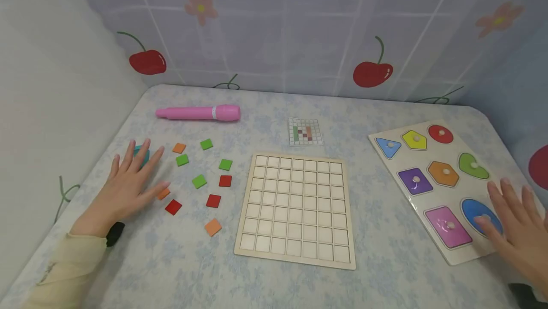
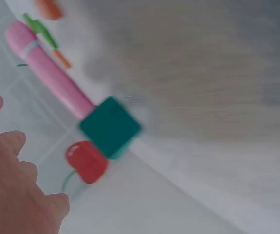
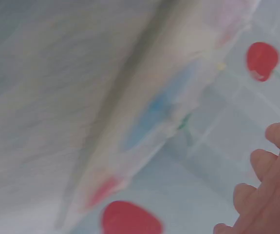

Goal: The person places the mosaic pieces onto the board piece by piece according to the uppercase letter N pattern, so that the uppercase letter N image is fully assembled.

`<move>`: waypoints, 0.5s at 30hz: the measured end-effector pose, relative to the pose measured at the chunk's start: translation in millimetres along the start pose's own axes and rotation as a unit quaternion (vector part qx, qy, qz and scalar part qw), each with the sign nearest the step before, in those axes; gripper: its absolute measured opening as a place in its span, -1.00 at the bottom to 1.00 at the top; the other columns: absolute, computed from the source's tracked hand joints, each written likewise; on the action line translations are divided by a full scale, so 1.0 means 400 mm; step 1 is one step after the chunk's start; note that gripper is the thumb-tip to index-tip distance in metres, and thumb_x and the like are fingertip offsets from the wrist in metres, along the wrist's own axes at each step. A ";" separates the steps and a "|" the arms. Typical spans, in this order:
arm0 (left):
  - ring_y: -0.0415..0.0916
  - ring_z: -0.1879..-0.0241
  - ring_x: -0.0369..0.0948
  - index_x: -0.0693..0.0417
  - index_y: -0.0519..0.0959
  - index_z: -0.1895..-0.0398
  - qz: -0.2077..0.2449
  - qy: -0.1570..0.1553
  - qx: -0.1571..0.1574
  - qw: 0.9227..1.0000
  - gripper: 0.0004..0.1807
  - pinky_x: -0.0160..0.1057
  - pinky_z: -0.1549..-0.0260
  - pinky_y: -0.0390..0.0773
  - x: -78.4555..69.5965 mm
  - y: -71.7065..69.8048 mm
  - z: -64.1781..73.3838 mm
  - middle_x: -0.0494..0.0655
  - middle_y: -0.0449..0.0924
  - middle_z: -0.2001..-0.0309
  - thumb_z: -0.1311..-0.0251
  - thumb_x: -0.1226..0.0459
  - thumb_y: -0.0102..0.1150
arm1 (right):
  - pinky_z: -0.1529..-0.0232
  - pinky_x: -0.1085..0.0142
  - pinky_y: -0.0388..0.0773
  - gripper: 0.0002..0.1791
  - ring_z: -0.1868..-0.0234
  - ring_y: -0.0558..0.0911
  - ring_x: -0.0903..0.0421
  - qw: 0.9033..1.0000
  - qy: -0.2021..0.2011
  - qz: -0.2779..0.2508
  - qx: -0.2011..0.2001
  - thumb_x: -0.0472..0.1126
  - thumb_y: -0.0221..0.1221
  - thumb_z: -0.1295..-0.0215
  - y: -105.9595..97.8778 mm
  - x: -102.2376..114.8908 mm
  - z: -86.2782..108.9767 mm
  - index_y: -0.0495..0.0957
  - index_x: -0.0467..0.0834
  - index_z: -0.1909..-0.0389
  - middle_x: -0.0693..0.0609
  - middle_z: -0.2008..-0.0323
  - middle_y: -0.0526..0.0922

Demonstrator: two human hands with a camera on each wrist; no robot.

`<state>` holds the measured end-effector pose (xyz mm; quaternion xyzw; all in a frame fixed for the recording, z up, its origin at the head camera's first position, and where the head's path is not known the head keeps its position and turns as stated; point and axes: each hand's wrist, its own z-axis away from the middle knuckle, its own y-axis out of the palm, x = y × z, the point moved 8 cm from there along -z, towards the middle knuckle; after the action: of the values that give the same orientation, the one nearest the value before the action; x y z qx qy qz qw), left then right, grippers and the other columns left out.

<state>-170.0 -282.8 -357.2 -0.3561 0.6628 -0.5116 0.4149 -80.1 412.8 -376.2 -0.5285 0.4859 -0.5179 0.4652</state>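
Observation:
At the left of the head view my left hand [image 1: 124, 189] is spread with straight fingers, over or on the table; contact cannot be told. Partly hidden behind its fingers is a teal block [image 1: 144, 156], which shows as a square-faced block [image 2: 109, 126] in the left wrist view. Loose square tiles in green [image 1: 199, 181], red [image 1: 213, 201] and orange [image 1: 212, 226] lie to its right. My right hand [image 1: 520, 233], fingers extended, is by the lower right of a knobbed shape puzzle [image 1: 421, 157], near its blue oval piece [image 1: 473, 211]. Neither hand holds anything.
A wooden grid board [image 1: 295, 209] with bare cells lies mid-table. Behind it is a small printed pattern card [image 1: 305, 132]. A pink microphone-shaped stick [image 1: 192, 113] lies at the back left. A cherry-print curtain [image 1: 278, 28] hangs along the back edge.

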 end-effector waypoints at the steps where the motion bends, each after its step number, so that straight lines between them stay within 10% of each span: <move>1: -0.59 -0.38 0.03 -0.12 -0.15 -0.50 0.000 0.006 -0.004 1.000 -0.11 0.24 -0.18 -0.51 -0.012 -0.010 -0.006 0.00 -0.40 -0.47 -0.23 -0.09 0.05 | -0.15 -0.15 -0.68 0.03 -0.32 -0.62 -0.11 1.000 -0.011 0.000 -0.005 0.37 -0.16 -0.29 -0.015 0.023 0.000 -0.47 -0.15 -0.43 -0.13 -0.39 -0.59; 8: -0.38 -0.41 0.01 -0.11 -0.05 -0.49 0.116 0.052 -0.029 0.992 -0.07 0.30 -0.19 -0.20 -0.153 -0.088 -0.042 -0.05 -0.27 -0.47 -0.13 0.08 0.27 | -0.24 -0.16 -0.46 -0.09 -0.41 -0.32 -0.10 0.983 -0.116 -0.134 -0.042 -0.05 0.11 -0.30 -0.119 0.239 -0.003 -0.25 -0.08 -0.48 -0.09 -0.46 -0.30; 15: 0.23 -0.23 -0.08 -0.01 0.34 -0.31 0.282 0.076 0.010 0.956 -0.29 0.04 -0.03 0.37 -0.249 -0.030 -0.020 -0.11 0.28 -0.28 -0.04 0.28 0.37 | 0.06 -0.44 0.09 -0.10 -0.37 -0.08 0.37 0.931 -0.140 -0.337 0.018 -0.35 0.22 -0.19 -0.070 0.412 0.004 -0.02 0.10 -0.47 0.07 -0.44 -0.05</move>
<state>-136.8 -193.2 -326.1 -0.1109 0.7610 -0.4057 0.4940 -79.2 251.4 -332.6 -0.7198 0.1997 -0.5735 0.3364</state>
